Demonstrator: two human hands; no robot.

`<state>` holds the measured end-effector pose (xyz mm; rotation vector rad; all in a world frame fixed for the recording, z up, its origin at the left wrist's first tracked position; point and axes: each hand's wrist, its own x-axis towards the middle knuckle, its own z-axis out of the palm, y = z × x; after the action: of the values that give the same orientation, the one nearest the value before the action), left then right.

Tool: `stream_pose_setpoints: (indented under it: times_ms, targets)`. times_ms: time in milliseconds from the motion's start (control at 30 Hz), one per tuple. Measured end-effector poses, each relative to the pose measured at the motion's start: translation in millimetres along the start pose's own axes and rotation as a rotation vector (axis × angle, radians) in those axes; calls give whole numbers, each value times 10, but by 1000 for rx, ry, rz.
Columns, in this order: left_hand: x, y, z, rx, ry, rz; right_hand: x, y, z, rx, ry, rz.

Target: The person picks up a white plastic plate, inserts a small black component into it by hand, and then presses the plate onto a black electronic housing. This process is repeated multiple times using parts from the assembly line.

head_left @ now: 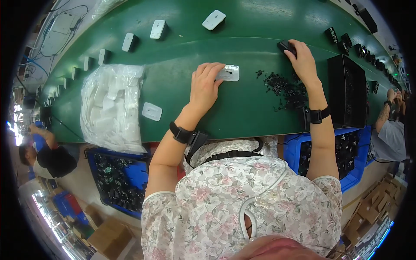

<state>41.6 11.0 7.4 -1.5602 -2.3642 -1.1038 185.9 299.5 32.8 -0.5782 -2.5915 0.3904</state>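
My left hand (204, 82) is closed on the edge of a white plastic cover (235, 75), whose hollow side faces up on the green table. A small black piece (230, 73) lies inside that cover. Farther right, the fingers of my right hand (304, 63) are wrapped round a black box-shaped housing (284, 46) on the table; part of it is hidden under them. Between my hands and nearer to me spreads a loose heap of small black parts (281, 86). Left of my left forearm lies another white cover (152, 112).
A clear plastic bag (110, 108) of white covers lies left. Black housings with white covers (158, 29) stand in a row along the far side. A black open box (346, 91) stands right. Blue bins (292, 151) sit below the table edge; people work at both sides.
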Motion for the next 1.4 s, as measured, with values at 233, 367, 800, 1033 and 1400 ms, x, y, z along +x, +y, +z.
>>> stream_pose_setpoints:
  times_ms: [233, 367, 800, 1033, 1400]
  targets:
    - [-10, -37, -18, -82, 3, -30, -68, -866, 63, 313, -11, -70]
    - [-62, -64, -42, -308, 81, -117, -186, -1290, 258, 333, -90, -229]
    - [-148, -166, -48, -253, 7, -48, -251, -1442, 485, 269, -133, -326]
    - [-160, -154, -100, -177, -50, 2, -345, -1468, 491, 203, -88, -342]
    - [-70, -169, -176, 13, -91, 126, -255, -1457, 472, 119, -49, -390]
